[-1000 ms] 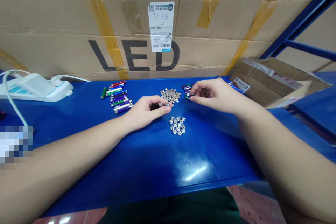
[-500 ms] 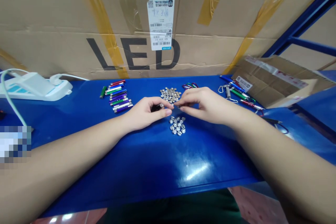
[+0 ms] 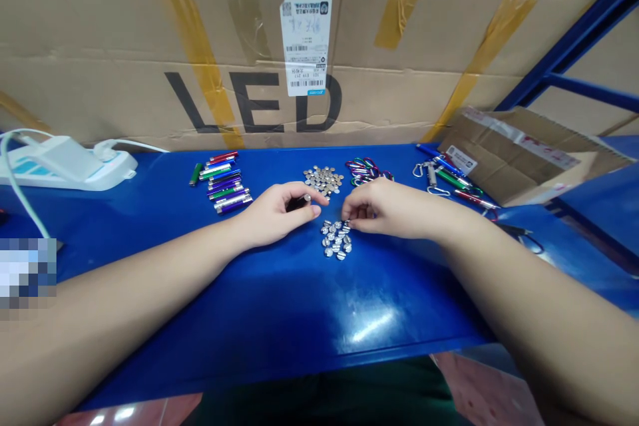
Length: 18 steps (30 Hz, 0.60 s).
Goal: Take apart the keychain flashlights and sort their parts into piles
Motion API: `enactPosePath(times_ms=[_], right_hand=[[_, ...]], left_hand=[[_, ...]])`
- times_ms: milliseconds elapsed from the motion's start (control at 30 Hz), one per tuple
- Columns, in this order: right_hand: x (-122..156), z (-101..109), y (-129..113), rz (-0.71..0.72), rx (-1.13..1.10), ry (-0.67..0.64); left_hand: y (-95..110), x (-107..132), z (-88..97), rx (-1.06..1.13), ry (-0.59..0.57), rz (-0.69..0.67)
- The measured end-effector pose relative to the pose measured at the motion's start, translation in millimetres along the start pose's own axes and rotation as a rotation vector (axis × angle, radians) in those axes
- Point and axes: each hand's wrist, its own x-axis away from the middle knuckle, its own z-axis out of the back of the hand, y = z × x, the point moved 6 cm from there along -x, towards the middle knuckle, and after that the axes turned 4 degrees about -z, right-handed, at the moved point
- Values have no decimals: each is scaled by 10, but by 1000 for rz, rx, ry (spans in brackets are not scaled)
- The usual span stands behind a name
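While the left hand (image 3: 272, 214) holds a small dark metal tube (image 3: 298, 203) between thumb and fingers, its grip is narrow and closed on this tube, above the blue bench (image 3: 259, 319). The right hand (image 3: 387, 208) has a narrow grip also, and its fingertips (image 3: 348, 214) are touching or almost touching the top edge of a lower pile of silver button cells (image 3: 335, 239); I cannot tell if one cell is inside this grip. An upper pile of similar cells (image 3: 323, 180) lies farther on the bench, just beside a heap of coloured carabiner rings (image 3: 367, 172). On the left side lie rows of small coloured torches (image 3: 224, 185), and on the right side are more torches with carabiners (image 3: 452, 176). A white power strip (image 3: 64, 166) stands at the far left, in front of a large cardboard box (image 3: 150, 26) printed "LED"
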Motion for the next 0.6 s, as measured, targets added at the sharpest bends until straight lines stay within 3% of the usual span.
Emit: enactPosePath(times_ms=[133,267,367,467,600], right_hand=[[38,44,27,-6,-61,2],[50,181,-57,57,-115,287],[-2,161,-99,68,-424,436],[-128,-9,-32,-96,-948,396],[-241,-272,-73,-331,-1437,157]], left_hand=[[10,-1,32,-12,7,-30],[22,19,33,-43,-15,-86],[100,49,15,-133,3,-214],[183,73,9,-160,64,-302],[269,77,22,-158,148,-338]])
